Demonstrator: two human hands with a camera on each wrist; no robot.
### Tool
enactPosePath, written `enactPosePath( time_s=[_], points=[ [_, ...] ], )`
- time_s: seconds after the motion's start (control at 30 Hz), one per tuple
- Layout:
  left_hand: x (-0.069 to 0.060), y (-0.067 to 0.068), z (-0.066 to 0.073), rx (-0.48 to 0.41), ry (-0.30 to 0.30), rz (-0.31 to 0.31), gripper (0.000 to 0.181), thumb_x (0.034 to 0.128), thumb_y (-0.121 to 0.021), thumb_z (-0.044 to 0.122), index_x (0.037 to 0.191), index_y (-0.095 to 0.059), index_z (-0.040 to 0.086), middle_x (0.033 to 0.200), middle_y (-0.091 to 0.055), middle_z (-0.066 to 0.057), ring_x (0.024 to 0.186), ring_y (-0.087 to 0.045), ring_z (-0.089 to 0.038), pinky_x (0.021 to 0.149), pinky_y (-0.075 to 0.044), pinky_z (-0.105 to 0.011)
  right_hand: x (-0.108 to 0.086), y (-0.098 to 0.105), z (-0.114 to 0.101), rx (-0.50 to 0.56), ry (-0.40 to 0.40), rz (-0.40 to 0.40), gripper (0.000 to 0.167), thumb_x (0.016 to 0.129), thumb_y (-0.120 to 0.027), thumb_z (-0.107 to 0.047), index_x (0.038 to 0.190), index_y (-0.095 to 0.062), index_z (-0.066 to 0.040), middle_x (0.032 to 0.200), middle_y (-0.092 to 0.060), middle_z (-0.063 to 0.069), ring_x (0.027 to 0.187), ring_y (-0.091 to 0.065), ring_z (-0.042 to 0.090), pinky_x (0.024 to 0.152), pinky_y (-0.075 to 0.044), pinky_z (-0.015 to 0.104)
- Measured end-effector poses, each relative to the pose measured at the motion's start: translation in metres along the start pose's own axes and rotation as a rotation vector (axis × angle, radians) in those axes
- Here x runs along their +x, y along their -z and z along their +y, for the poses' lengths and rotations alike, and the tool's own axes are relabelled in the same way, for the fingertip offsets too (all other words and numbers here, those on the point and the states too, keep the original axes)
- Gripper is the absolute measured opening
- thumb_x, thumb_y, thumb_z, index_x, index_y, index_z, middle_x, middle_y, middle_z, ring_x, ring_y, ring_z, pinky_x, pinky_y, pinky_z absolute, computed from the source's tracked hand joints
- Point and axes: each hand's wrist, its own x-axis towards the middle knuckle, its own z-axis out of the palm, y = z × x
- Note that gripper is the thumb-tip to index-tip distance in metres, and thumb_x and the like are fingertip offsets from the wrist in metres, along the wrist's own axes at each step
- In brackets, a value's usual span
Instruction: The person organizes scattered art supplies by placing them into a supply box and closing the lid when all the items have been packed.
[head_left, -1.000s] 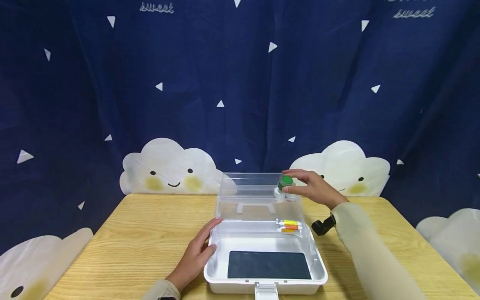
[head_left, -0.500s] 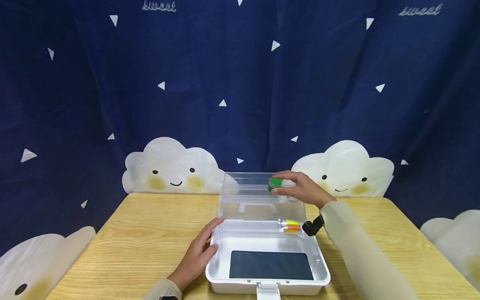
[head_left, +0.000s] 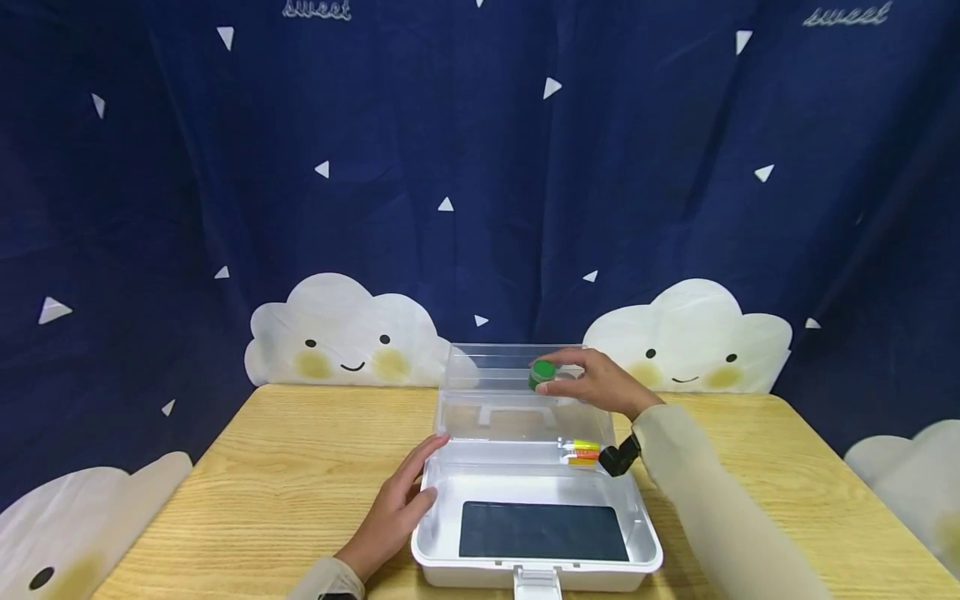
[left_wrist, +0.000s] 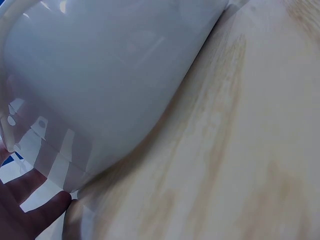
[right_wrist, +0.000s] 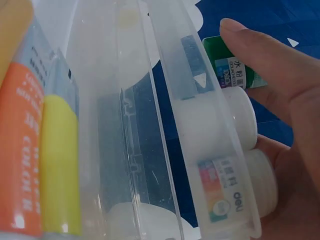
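My right hand [head_left: 603, 383] pinches a green paint jar [head_left: 542, 375] between thumb and fingers, at the clear raised lid [head_left: 467, 414] of a white storage box [head_left: 465, 573]. In the right wrist view the green jar [right_wrist: 231, 70] lines up with a white-capped jar [right_wrist: 245, 117] and a labelled white jar [right_wrist: 263, 182] in the lid's clear compartment; whether it touches its floor I cannot tell. My left hand [head_left: 392, 508] rests along the box's left side, fingers extended. In the left wrist view, fingertips [left_wrist: 52, 210] meet the box's white wall [left_wrist: 100, 90].
Orange and yellow paint tubes [head_left: 581, 452] lie in the small compartment at the box's back right. A dark rectangular panel [head_left: 540, 531] covers part of the box floor. The front latch [head_left: 537, 583] hangs down. Beneath is a wooden table [head_left: 315, 467], with a blue curtain [head_left: 450, 125] behind.
My right hand has carried the green jar leftward along the lid, away from above the white jars, and slightly down. The left hand stays on the box's side.
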Motion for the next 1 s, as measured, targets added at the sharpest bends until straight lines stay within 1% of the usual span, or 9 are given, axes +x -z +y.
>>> enactPosePath(
  time_s=[0.07, 0.17, 0.3, 0.4, 0.53, 0.67, 0.8, 0.93, 1.0],
  points=[
    [0.0, 0.0001, 0.0, -0.005, 0.001, 0.004, 0.068, 0.09, -0.05, -0.008, 0.149, -0.036, 0.021, 0.155, -0.029, -0.005, 0.138, -0.034, -0.029, 0.096, -0.046, -0.034, 0.0008, -0.0008, 0.0003, -0.014, 0.008, 0.002, 0.053, 0.079, -0.076, -0.041, 0.127, -0.064, -0.021, 0.122, -0.064, -0.001, 0.122, -0.05, 0.024, 0.1, -0.041, 0.053],
    [-0.0002, 0.0002, 0.0003, -0.014, 0.012, 0.015, 0.069, 0.0888, -0.051, -0.009, 0.148, -0.038, 0.024, 0.155, -0.03, -0.003, 0.138, -0.033, -0.025, 0.096, -0.046, -0.031, 0.0011, -0.0015, -0.0003, -0.027, 0.002, -0.003, 0.053, 0.079, -0.076, -0.043, 0.126, -0.065, -0.022, 0.123, -0.063, -0.002, 0.121, -0.051, 0.023, 0.099, -0.042, 0.053],
    [-0.0004, -0.0001, 0.0012, -0.002, 0.0, 0.019, 0.069, 0.0879, -0.051, -0.009, 0.148, -0.038, 0.024, 0.155, -0.031, -0.003, 0.138, -0.033, -0.026, 0.096, -0.046, -0.031, 0.0007, -0.0015, -0.0004, -0.054, -0.003, -0.005, 0.054, 0.077, -0.077, -0.045, 0.125, -0.066, -0.024, 0.126, -0.062, -0.001, 0.121, -0.052, 0.024, 0.098, -0.044, 0.052],
    [-0.0004, -0.0004, 0.0023, 0.0, -0.013, 0.018, 0.069, 0.0878, -0.051, -0.009, 0.148, -0.038, 0.022, 0.155, -0.031, -0.005, 0.138, -0.033, -0.028, 0.096, -0.046, -0.032, 0.0006, -0.0017, 0.0001, -0.076, 0.004, -0.009, 0.054, 0.077, -0.078, -0.044, 0.126, -0.066, -0.023, 0.126, -0.062, 0.0, 0.118, -0.054, 0.024, 0.097, -0.045, 0.051],
    [-0.0007, -0.0005, 0.0025, -0.005, 0.0, 0.018, 0.068, 0.0881, -0.051, -0.009, 0.148, -0.038, 0.022, 0.155, -0.031, -0.005, 0.138, -0.033, -0.027, 0.096, -0.045, -0.032, 0.0014, -0.0024, 0.0011, -0.119, 0.015, -0.019, 0.055, 0.076, -0.078, -0.044, 0.126, -0.066, -0.023, 0.125, -0.063, 0.001, 0.112, -0.057, 0.021, 0.094, -0.048, 0.046],
    [-0.0008, -0.0003, 0.0024, 0.001, 0.019, 0.017, 0.068, 0.0886, -0.051, -0.008, 0.147, -0.038, 0.025, 0.155, -0.031, -0.003, 0.139, -0.032, -0.026, 0.097, -0.044, -0.031, 0.0018, -0.0026, 0.0006, -0.144, 0.009, -0.023, 0.055, 0.075, -0.078, -0.047, 0.124, -0.067, -0.025, 0.124, -0.063, 0.001, 0.108, -0.058, 0.019, 0.092, -0.049, 0.043],
    [-0.0007, -0.0001, 0.0024, 0.009, 0.028, 0.019, 0.068, 0.0887, -0.05, -0.008, 0.147, -0.039, 0.026, 0.154, -0.031, -0.002, 0.139, -0.033, -0.024, 0.097, -0.044, -0.03, 0.0011, -0.0025, -0.001, -0.157, 0.013, -0.031, 0.053, 0.076, -0.077, -0.045, 0.123, -0.068, -0.023, 0.124, -0.063, 0.003, 0.109, -0.059, 0.02, 0.092, -0.049, 0.044],
    [-0.0008, 0.0004, 0.0031, 0.004, 0.038, 0.015, 0.067, 0.0894, -0.05, -0.007, 0.147, -0.039, 0.026, 0.155, -0.031, -0.001, 0.139, -0.032, -0.023, 0.098, -0.043, -0.03, 0.0006, -0.002, -0.0021, -0.174, 0.028, -0.037, 0.048, 0.078, -0.077, -0.044, 0.12, -0.069, -0.021, 0.125, -0.063, 0.006, 0.113, -0.058, 0.024, 0.093, -0.048, 0.046],
    [-0.0008, 0.0007, 0.0031, 0.003, 0.038, 0.013, 0.067, 0.0896, -0.05, -0.007, 0.147, -0.039, 0.025, 0.155, -0.031, -0.001, 0.139, -0.032, -0.023, 0.098, -0.043, -0.03, 0.0012, -0.0022, -0.0025, -0.178, 0.019, -0.039, 0.046, 0.078, -0.077, -0.044, 0.118, -0.07, -0.022, 0.126, -0.062, 0.005, 0.115, -0.056, 0.024, 0.094, -0.047, 0.047]
  ],
)
